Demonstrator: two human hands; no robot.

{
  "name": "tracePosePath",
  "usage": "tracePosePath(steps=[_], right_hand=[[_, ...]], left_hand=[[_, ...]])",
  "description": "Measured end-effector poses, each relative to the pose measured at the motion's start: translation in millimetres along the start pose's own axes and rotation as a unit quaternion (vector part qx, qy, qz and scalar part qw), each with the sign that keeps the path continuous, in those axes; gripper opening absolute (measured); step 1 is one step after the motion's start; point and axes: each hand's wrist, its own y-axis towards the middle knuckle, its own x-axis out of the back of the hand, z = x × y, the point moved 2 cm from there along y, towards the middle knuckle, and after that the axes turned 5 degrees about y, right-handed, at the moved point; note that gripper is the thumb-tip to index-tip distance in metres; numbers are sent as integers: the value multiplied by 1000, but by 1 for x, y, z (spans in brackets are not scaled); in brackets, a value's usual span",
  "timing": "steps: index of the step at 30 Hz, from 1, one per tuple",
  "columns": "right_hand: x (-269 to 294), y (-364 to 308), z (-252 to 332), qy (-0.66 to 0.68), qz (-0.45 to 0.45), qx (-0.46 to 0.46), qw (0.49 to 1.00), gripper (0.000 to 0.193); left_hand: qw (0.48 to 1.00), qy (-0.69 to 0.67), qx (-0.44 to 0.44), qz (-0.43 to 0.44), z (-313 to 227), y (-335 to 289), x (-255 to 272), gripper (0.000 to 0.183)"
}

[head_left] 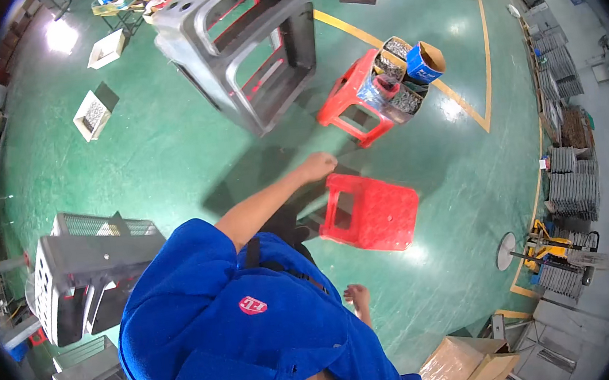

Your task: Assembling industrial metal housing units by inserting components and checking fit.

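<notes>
My left hand (pixel 319 166) is stretched out over the floor, just beyond the near edge of a red plastic stool (pixel 383 212), and appears apart from it. Its fingers curl together; whatever may be in them is hidden. My right hand (pixel 358 297) hangs low by my side, in front of the same stool, fingers loosely bent and apart with nothing seen in them. Farther off stands a second red stool (pixel 349 94), carrying several open boxes (pixel 406 99) of small metal parts and a blue carton (pixel 426 62). A large dark grey metal frame (pixel 245 64) with rounded openings stands ahead of me.
At left stands another grey metal housing (pixel 99 265) with round holes, with more grey metal parts (pixel 88 376) below it. Two pale trays (pixel 92 116) lie on the green floor. Stacked grey panels (pixel 574 190) and a yellow pallet truck (pixel 544 244) line the right side. A cardboard box (pixel 457 366) stands lower right.
</notes>
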Motion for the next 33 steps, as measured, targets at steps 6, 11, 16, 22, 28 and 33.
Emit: tracePosePath(steps=[6, 11, 16, 22, 28, 33], right_hand=[[-9, 71, 183, 30, -31, 63, 997, 26], [-26, 103, 214, -16, -27, -29, 999, 20], [-31, 83, 260, 1, -43, -122, 992, 21], [-28, 89, 278, 25, -59, -119, 991, 25], [-21, 134, 231, 118, -15, -83, 989, 34], [-11, 154, 301, 106, -1, -66, 992, 35]], left_hand=[[987, -35, 36, -150, -26, 273, 51, 25], [978, -43, 72, -190, -2, 458, 35, 22], [975, 104, 169, -95, 45, 570, 3, 38], [952, 293, 90, 13, 29, 605, -39, 59], [964, 231, 42, 121, 44, 614, -46, 45], [991, 95, 56, 79, 84, 632, -44, 33]])
